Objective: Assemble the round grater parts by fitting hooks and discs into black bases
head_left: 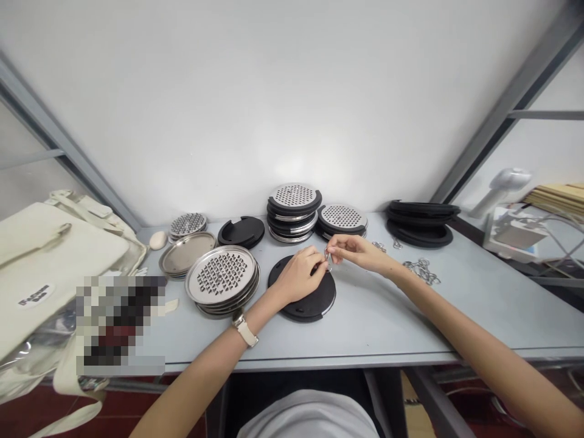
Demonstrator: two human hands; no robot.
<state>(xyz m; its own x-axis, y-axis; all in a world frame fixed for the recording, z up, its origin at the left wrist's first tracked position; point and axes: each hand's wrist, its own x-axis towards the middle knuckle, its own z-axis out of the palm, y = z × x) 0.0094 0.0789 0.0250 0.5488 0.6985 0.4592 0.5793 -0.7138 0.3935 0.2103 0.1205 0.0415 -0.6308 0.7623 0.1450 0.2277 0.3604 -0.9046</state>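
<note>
A black round disc (306, 306) with a thin metal rim showing at its right lies on the table in front of me. My left hand (302, 274) rests over its upper part, fingers bent and pressed together near the edge. My right hand (356, 252) pinches a small metal clip (327, 254) just above the disc's upper right edge, beside my left fingertips. Whether the left fingers also grip the clip or the disc is hidden. Small metal hooks (422, 271) lie in a loose pile right of my right hand.
Stacked metal grater plates (223, 277) and plain metal discs (188, 255) stand left. Behind are a black holder (241, 232), a tall stack of graters in black holders (294, 210) and a shorter one (343, 218). More black holders (422, 231) are at the right, a cream bag (55, 267) at the left.
</note>
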